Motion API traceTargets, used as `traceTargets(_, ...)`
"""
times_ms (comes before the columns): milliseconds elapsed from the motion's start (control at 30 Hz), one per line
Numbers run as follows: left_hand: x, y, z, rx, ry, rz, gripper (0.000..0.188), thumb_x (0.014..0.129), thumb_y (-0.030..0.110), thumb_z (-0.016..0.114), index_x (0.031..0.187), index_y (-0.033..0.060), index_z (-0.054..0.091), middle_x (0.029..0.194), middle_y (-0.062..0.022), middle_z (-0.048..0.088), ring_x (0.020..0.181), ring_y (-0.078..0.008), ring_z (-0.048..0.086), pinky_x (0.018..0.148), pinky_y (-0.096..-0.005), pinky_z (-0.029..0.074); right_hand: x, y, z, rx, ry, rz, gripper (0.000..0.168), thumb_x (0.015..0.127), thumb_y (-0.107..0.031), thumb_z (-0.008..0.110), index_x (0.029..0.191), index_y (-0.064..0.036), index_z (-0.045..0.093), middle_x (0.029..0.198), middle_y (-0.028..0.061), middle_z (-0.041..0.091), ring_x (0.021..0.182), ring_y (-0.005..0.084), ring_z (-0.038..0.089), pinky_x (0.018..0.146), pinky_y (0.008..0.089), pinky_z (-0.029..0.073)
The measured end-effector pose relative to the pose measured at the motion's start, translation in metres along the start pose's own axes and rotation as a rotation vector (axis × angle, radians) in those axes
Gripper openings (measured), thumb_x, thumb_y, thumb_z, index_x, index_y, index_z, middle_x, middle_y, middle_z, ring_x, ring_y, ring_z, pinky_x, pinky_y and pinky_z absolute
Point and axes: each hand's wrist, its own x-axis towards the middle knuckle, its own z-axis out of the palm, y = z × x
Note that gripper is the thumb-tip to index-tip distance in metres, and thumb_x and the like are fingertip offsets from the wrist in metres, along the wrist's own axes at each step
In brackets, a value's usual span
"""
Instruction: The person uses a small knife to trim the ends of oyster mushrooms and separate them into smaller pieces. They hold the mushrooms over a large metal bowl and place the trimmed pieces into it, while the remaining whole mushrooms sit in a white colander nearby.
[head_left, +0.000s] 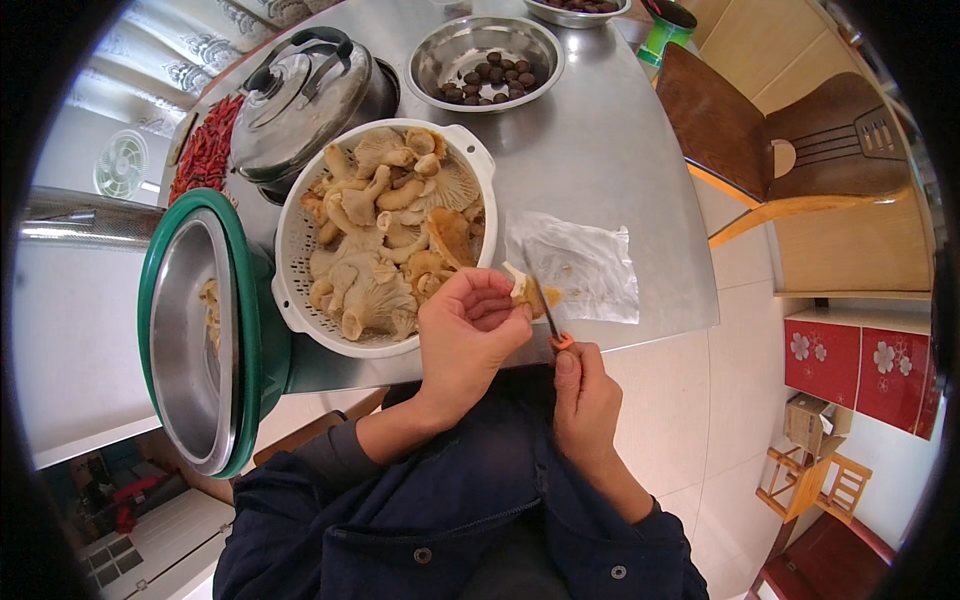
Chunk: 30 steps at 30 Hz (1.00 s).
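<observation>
Between the fingertips of my left hand is a mushroom piece, pale on one side and yellow-brown on the other. My right hand grips a knife by its handle, which has an orange band. The blade lies against the mushroom piece. Beneath both is a crumpled sheet of white plastic with small brown crumbs on it. Just left of my hands stands a white plastic colander, heaped with pale brown oyster-type mushrooms.
A steel basin holding mushroom pieces sits within a green tub at the left. Behind are a lidded pot, dried red chillies and a steel bowl of dark round items. A wooden chair stands right of the metal table.
</observation>
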Motion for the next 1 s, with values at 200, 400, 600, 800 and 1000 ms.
traceTargets(200, -0.0013, -0.0002, -0.0010, 0.022, 0.002, 0.008, 0.021, 0.072, -0.005, 0.062, 0.089, -0.0018, 0.051, 0.085, -0.0057, 0.059, 0.079, -0.0094, 0.058, 0.071, -0.0205, 0.049, -0.0016, -0.0041, -0.0027, 0.024, -0.035, -0.017, 0.022, 0.089, -0.023, 0.047, 0.092, -0.003, 0.054, 0.068, 0.0148, 0.058, 0.060, 0.0297, 0.059, 0.054, 0.0336, 0.044)
traceTargets(400, -0.0023, 0.0009, -0.0008, 0.006, -0.002, 0.016, 0.021, 0.072, -0.006, 0.062, 0.091, -0.0025, 0.053, 0.086, -0.0064, 0.060, 0.080, -0.0096, 0.059, 0.073, -0.0208, 0.049, -0.0022, -0.0028, -0.0012, 0.062, -0.095, 0.016, 0.025, 0.090, -0.025, 0.045, 0.093, -0.002, 0.054, 0.068, 0.0149, 0.058, 0.060, 0.0285, 0.059, 0.054, 0.0336, 0.044)
traceTargets(600, -0.0032, -0.0012, -0.0024, -0.013, -0.006, 0.015, 0.020, 0.072, -0.006, 0.061, 0.091, -0.0024, 0.053, 0.086, -0.0065, 0.060, 0.080, -0.0107, 0.060, 0.074, -0.0214, 0.049, -0.0012, -0.0006, -0.0048, 0.150, -0.137, 0.094, 0.029, 0.092, -0.027, 0.042, 0.094, 0.000, 0.054, 0.068, 0.0130, 0.059, 0.059, 0.0271, 0.058, 0.055, 0.0325, 0.043)
traceTargets(800, -0.0034, -0.0004, -0.0049, -0.079, -0.013, 0.009, 0.020, 0.073, -0.005, 0.061, 0.090, -0.0019, 0.053, 0.086, -0.0061, 0.060, 0.080, -0.0101, 0.059, 0.074, -0.0209, 0.048, -0.0023, -0.0046, -0.0041, 0.181, -0.150, 0.073, 0.031, 0.092, -0.028, 0.040, 0.092, 0.000, 0.055, 0.068, 0.0125, 0.058, 0.056, 0.0241, 0.056, 0.054, 0.0312, 0.043)
traceTargets(1000, -0.0026, 0.0006, -0.0046, -0.117, -0.010, -0.019, 0.019, 0.074, -0.003, 0.063, 0.091, -0.0006, 0.054, 0.086, -0.0053, 0.061, 0.080, -0.0088, 0.059, 0.073, -0.0198, 0.048, -0.0034, -0.0048, -0.0033, 0.257, -0.150, 0.088, 0.036, 0.094, -0.030, 0.037, 0.086, 0.001, 0.054, 0.057, -0.0011, 0.043, 0.048, 0.0044, 0.038, 0.044, 0.0199, 0.030)
